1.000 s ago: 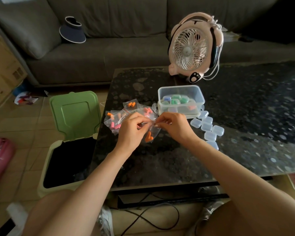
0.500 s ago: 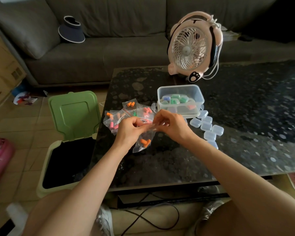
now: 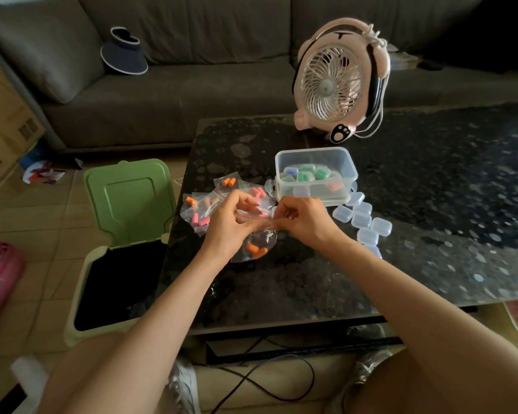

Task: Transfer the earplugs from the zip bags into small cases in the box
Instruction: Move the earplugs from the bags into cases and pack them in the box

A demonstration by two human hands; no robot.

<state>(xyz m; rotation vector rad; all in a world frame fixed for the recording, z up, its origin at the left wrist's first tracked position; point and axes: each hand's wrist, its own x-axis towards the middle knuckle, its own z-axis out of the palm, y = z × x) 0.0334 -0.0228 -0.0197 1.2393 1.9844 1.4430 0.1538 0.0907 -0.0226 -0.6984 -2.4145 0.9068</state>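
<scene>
Left hand (image 3: 231,224), right hand (image 3: 307,219), bare forearms (image 3: 168,294), bare knees (image 3: 81,375), pale sneakers (image 3: 183,385)

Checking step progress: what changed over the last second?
Nothing let go: the left hand and right hand still pinch the zip bag by its top; it now hangs slightly lower, orange earplugs at the bottom. The box, empty cases and other bags are unmoved.

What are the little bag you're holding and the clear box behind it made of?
The zip bag looks like thin clear plastic film: it crumples, and orange earplugs show through. The box seems rigid, glossy see-through plastic: its walls hold shape, with coloured cases visible inside.
</scene>
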